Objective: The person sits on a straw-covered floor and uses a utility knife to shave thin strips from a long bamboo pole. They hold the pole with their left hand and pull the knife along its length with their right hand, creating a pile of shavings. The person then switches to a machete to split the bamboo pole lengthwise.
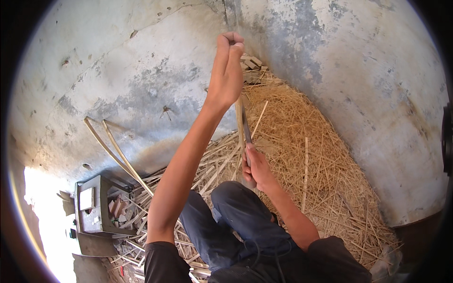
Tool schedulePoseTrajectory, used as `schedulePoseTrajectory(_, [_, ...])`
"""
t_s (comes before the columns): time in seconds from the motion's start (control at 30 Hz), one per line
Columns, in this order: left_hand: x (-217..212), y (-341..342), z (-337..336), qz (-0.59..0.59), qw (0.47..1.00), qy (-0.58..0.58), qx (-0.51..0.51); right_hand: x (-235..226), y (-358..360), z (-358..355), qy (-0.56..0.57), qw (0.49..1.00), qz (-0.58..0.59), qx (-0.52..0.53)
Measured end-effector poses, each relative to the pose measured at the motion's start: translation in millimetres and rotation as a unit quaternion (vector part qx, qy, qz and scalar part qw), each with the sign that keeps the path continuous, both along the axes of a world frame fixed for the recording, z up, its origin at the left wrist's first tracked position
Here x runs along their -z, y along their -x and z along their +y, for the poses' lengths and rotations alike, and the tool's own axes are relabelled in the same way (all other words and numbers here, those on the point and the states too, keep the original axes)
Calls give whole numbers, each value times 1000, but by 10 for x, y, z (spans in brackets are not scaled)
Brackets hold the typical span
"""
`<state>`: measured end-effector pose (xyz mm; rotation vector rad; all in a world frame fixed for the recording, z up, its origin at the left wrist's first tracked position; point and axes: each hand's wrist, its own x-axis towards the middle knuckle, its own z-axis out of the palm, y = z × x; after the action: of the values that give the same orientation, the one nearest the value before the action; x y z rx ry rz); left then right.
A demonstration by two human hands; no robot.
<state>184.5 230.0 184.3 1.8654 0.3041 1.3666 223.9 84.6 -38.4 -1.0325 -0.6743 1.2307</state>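
My left hand (230, 66) is raised high in front of me, its fingers closed at the upper part of a long pale bamboo strip (239, 122). Behind that hand and wrist the strip's upper stretch is hidden. Lower down, my right hand (257, 167) is wrapped round the handle of a knife (247, 127), whose dark blade points up and lies close along the strip. The strip runs down past my right fingers, above my knees. Whether the blade's edge cuts into it, I cannot tell.
A big heap of straw-coloured shavings (288, 127) fills the corner between two stained walls (118, 61). Split strips (207, 174) lie scattered round my legs. Two bent strips (111, 146) lean at the left, near a grey box-like casing (99, 203) with broken pieces inside.
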Motion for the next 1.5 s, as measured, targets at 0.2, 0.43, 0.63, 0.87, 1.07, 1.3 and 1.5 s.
schedulePoseTrajectory(0.2, [14, 53, 8, 2, 1000, 2, 2, -7, -88, -95, 102, 994, 37, -30])
schedulePoseTrajectory(0.43, [33, 51, -101, -18, 1000, 11, 3, -730, -66, 48, 11, 998, 49, -23])
schedulePoseTrajectory(0.63, [22, 101, 48, -32, 999, 11, -21, 679, 51, 146, 73, 997, -20, -14])
schedulePoseTrajectory(0.87, [50, 331, 252, -32, 999, 25, -26, 891, -58, 163, 178, 982, 26, -63])
schedulePoseTrajectory(1.07, [30, 315, 202, -29, 998, 14, -53, 263, 47, 244, 107, 991, 67, -43])
schedulePoseTrajectory(1.3, [52, 372, 263, -33, 996, 7, -82, -198, 263, 295, -57, 998, 18, -35])
schedulePoseTrajectory(1.5, [83, 477, 309, -38, 996, 25, -73, 1306, -47, 227, 161, 986, -8, -49])
